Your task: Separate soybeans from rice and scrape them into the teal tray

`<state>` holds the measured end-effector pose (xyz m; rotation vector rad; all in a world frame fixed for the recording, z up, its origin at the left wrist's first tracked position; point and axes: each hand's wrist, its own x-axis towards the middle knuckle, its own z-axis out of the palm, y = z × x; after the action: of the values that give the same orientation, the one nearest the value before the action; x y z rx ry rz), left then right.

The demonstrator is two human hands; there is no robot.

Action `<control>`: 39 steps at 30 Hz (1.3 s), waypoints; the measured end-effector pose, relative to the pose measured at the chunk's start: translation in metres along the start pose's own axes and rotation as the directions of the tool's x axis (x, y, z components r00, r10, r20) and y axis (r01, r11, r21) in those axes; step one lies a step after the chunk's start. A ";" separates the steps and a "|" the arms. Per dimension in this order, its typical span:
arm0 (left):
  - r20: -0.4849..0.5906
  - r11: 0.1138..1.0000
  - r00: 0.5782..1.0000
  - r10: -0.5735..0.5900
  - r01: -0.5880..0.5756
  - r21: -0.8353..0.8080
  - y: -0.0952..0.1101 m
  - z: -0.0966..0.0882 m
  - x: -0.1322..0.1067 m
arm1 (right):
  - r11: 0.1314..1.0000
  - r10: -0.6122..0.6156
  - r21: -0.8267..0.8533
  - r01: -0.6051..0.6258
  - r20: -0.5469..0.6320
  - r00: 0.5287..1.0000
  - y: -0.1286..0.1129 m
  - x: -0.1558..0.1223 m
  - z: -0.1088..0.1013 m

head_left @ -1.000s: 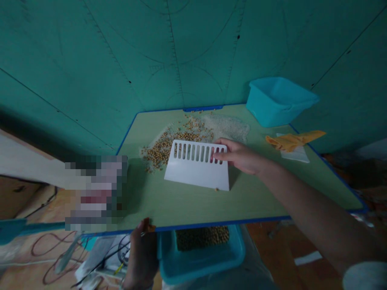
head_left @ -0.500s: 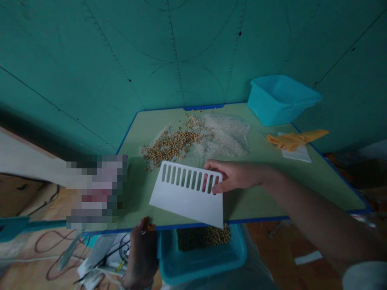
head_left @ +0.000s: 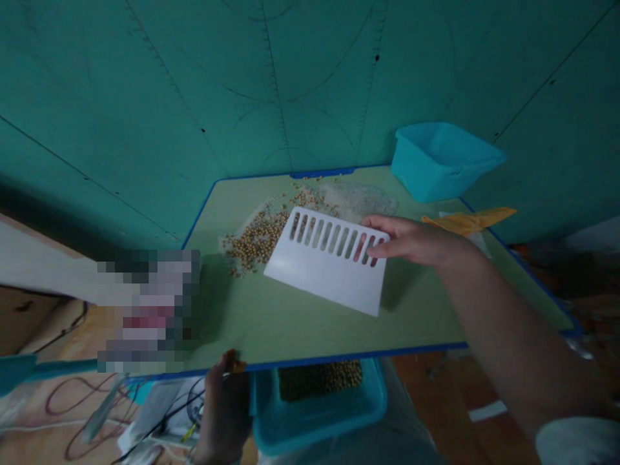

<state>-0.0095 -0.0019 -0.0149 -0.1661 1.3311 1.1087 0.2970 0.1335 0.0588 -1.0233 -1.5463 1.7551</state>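
Observation:
My right hand (head_left: 404, 239) is closed on the right end of a white slotted scoop (head_left: 329, 274), its thumb over the slots. The scoop hovers above the board, its slotted edge partly covering a heap of tan beans (head_left: 259, 242). Pale grains (head_left: 363, 197) are spread right of the beans. At the board's near edge, my left hand (head_left: 225, 407) is closed beside a blue bin (head_left: 320, 436), thumb against a small orange piece (head_left: 237, 361); its other fingers are mostly hidden. Beans and something dark lie in that bin, below the board edge.
Another blue bin (head_left: 443, 165) stands at the board's far right corner. Nearer me, an orange cloth (head_left: 469, 221) lies over white paper. The green board (head_left: 232, 310) has a blue rim and a wall behind it. Cables (head_left: 77, 407) lie on the floor at left.
My right hand has moved the white scoop away from the near edge, forward and right over the bean heap. My left hand stays beside the near bin. The view has shifted slightly.

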 end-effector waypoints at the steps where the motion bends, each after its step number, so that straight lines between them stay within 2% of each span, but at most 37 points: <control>1: 0.001 1.000 1.000 0.013 -0.013 0.003 0.000 0.001 -0.001 | 0.998 0.039 -0.046 -0.036 0.057 0.998 -0.003 -0.003 -0.003; 4: 0.004 0.998 0.998 0.066 -0.066 0.024 -0.001 0.001 -0.002 | 0.971 0.166 -0.198 -0.135 0.151 0.975 -0.006 -0.006 -0.007; 6: -0.023 0.994 0.994 0.106 -0.105 0.037 -0.001 0.002 -0.002 | 0.944 0.221 -0.273 -0.183 0.117 0.968 -0.004 -0.004 -0.008; 9: -0.034 0.994 0.994 0.104 -0.103 0.045 -0.002 0.001 -0.001 | 0.909 0.253 -0.349 -0.229 0.025 0.967 0.003 0.000 -0.015; 17: 0.032 0.991 0.992 0.122 -0.124 0.051 -0.003 -0.002 0.003 | 0.909 0.192 -0.344 -0.234 -0.153 0.969 0.005 -0.009 -0.044; 21: -0.051 0.993 0.993 0.104 -0.101 0.061 -0.001 0.002 0.001 | 0.912 0.147 -0.326 -0.249 -0.307 0.940 0.000 -0.014 -0.053; 24: -0.002 1.000 1.000 0.013 -0.013 0.017 0.000 0.000 0.003 | 0.917 0.091 -0.317 -0.243 -0.426 0.900 0.001 -0.015 -0.061; 27: 0.058 1.000 0.998 -0.023 0.024 -0.010 -0.001 -0.006 0.008 | 0.943 0.031 -0.267 -0.200 -0.525 0.850 0.002 -0.014 -0.065; 29: 0.051 1.000 0.999 0.007 -0.007 0.005 -0.001 -0.009 0.010 | 0.971 -0.008 -0.198 -0.134 -0.587 0.809 0.000 -0.013 -0.064; 33: 0.090 1.000 0.996 0.016 -0.015 -0.006 -0.003 -0.008 0.010 | 0.996 -0.077 -0.080 0.027 -0.734 0.675 -0.008 -0.011 -0.055; 35: 0.127 0.999 0.991 0.032 -0.030 -0.021 -0.003 -0.004 0.007 | 0.993 -0.113 -0.067 0.096 -0.766 0.632 -0.010 -0.007 -0.049; 37: 0.111 0.998 0.992 0.061 -0.056 -0.041 -0.003 0.002 0.003 | 0.981 -0.168 -0.063 0.183 -0.746 0.644 -0.010 -0.002 -0.041; 39: 0.055 0.996 0.996 0.066 -0.062 -0.066 -0.002 0.007 0.000 | 0.963 -0.227 -0.053 0.263 -0.684 0.694 -0.007 0.005 -0.032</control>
<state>-0.0037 0.0017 -0.0140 -0.1386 1.2577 1.2027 0.3211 0.1559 0.0637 -1.1950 -1.0801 1.0285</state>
